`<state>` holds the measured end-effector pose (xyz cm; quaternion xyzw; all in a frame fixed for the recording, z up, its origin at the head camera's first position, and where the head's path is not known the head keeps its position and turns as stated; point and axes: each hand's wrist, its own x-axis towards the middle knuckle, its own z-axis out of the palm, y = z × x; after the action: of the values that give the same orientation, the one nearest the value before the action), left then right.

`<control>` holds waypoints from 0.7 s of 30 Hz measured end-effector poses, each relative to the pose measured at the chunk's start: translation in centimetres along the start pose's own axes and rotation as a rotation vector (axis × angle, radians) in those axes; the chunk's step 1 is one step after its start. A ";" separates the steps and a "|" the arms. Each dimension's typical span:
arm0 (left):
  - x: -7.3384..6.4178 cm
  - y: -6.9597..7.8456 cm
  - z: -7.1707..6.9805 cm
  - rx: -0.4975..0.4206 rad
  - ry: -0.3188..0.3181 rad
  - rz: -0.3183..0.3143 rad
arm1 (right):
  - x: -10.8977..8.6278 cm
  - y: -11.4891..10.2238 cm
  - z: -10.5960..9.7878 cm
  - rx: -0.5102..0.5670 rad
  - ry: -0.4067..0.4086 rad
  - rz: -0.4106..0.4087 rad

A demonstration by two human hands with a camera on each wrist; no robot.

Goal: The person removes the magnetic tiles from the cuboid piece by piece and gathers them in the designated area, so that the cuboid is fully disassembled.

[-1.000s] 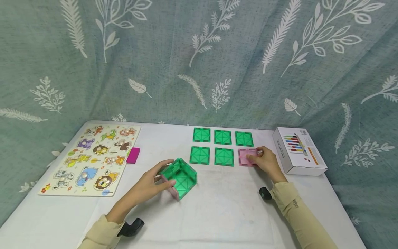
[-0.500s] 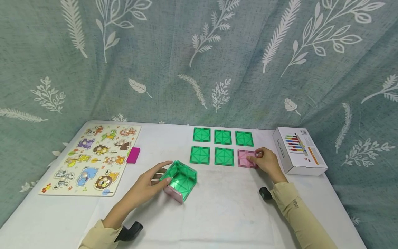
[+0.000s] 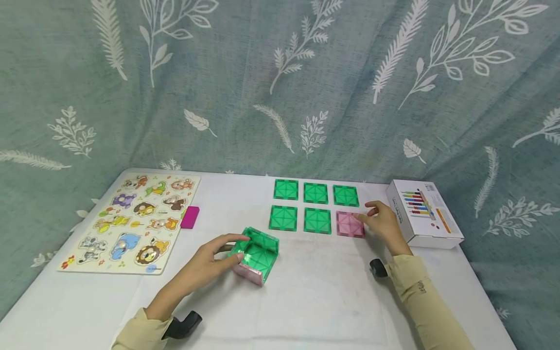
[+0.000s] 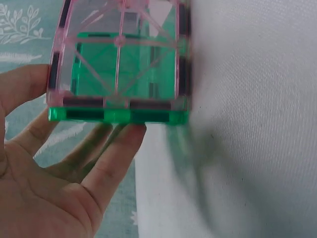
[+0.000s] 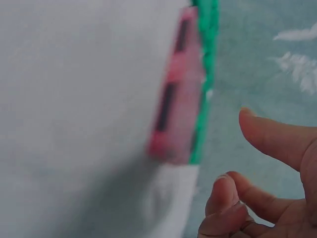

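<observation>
My left hand (image 3: pixel 207 262) holds a small box of magnetic tiles (image 3: pixel 258 257), with green tiles and a pink side, at the left middle of the table. In the left wrist view, the pink side (image 4: pixel 119 54) faces the camera; thumb and fingers lie along its edges. A flat pink magnetic tile (image 3: pixel 350 224) ends the front row of tiles. My right hand (image 3: pixel 385 226) is over its right edge, holding nothing. The right wrist view shows the thumb and bent fingers (image 5: pixel 270 203) apart from the blurred pink tile (image 5: pixel 176 99).
Several flat green magnetic tiles (image 3: pixel 283 218) lie in two rows at the back. On the left is an animal puzzle board (image 3: pixel 168 248) with a magenta block (image 3: pixel 190 217) beside it. A white box (image 3: pixel 437 240) stands right, and a patterned curtain (image 3: pixel 245 141) hangs behind.
The tile box in my left hand has turned, its pink side swinging toward the front. My right hand has let go of the flat pink tile and drawn slightly right.
</observation>
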<state>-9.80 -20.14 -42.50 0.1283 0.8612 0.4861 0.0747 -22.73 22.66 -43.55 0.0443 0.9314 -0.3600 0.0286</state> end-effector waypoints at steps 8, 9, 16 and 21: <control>0.0 0.3 0.0 0.002 -0.001 -0.014 | -1.9 -4.2 0.8 0.065 -0.056 -0.211; 0.0 0.4 0.1 0.000 0.000 -0.012 | -2.2 -4.7 1.1 0.069 -0.072 -0.232; -0.1 0.6 0.2 -0.001 0.008 -0.009 | -3.8 -8.7 3.5 0.082 -0.260 -0.390; -0.2 0.5 0.3 0.004 -0.013 -0.024 | -4.5 -10.6 5.1 0.149 -0.521 -0.480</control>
<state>-9.45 -19.68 -42.25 0.1212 0.8630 0.4828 0.0859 -19.24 11.10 -39.88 -0.2670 0.8479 -0.4227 0.1761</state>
